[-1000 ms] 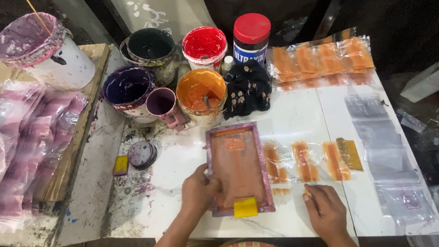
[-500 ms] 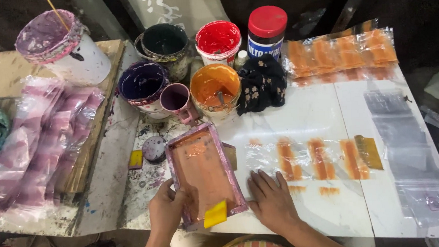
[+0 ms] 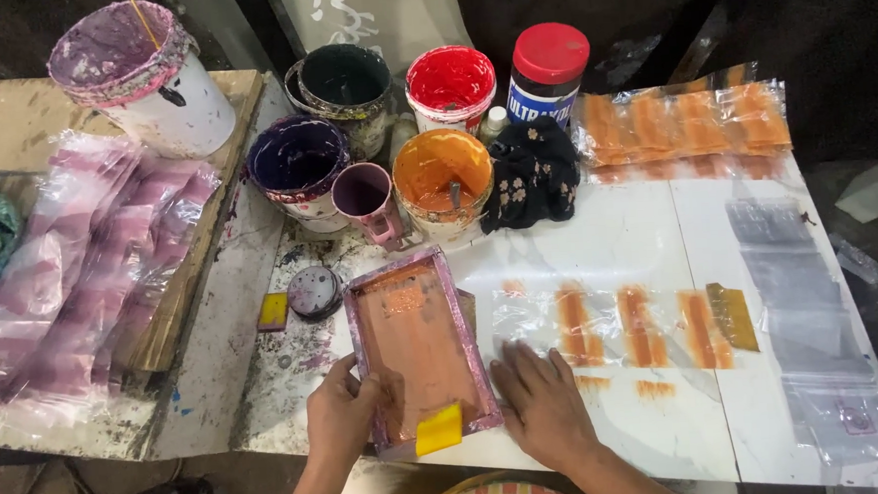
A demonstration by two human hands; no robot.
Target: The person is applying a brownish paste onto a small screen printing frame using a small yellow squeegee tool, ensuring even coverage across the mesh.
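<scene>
Left hand (image 3: 340, 415) grips the near-left edge of the printing frame (image 3: 419, 350) lying on the white surface (image 3: 649, 236); right hand (image 3: 539, 397) presses flat, fingers spread, on the clear bag (image 3: 604, 329) beside it — wet orange ink could smear if either slips.

paint pots (image 3: 442, 177) crowd ahead, white tabletop (image 3: 619, 238) open right

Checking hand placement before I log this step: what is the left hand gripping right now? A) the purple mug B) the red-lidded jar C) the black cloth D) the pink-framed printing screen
D: the left hand grips the lower left edge of the pink-framed printing screen, a small yellow squeegee lying at its near end, while the right hand rests flat on the white table beside it.
</scene>
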